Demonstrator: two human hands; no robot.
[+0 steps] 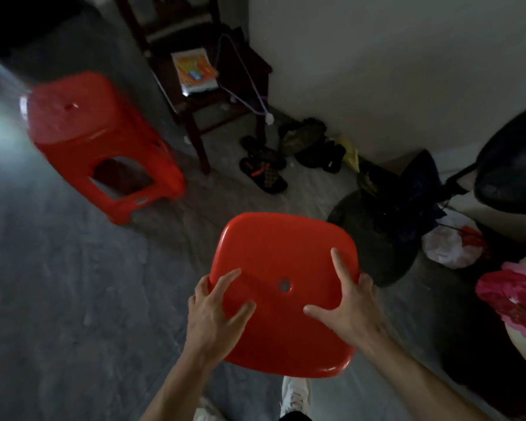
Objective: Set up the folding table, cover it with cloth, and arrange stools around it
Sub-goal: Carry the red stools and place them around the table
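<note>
Spreading across most of the view, the grey concrete floor (73, 284) carries everything else. A dark scooter (510, 165) fills the far right edge, beside a white wall (392, 71). At far left stands a red plastic stool (97, 141), upright on the floor, well apart from the hands. Behind it, at far centre, a dark wooden chair (201, 95) holds a colourful packet (195, 71) on its seat, with a purple cord (249, 83) draped over the seat's right side. Near centre, a second red stool (286, 268) is held from above by its seat, which has a small round hole in the middle. The left hand (213, 314) grips the seat's left edge, thumb lying on top, fingers curled over the rim. The right hand (346, 305) grips the right edge, thumb and forefinger spread on top, the other fingers wrapped round the rim. Dark sandals (264, 171) lie scattered by the wall. A white sneaker (295, 396) shows under the held seat.
</note>
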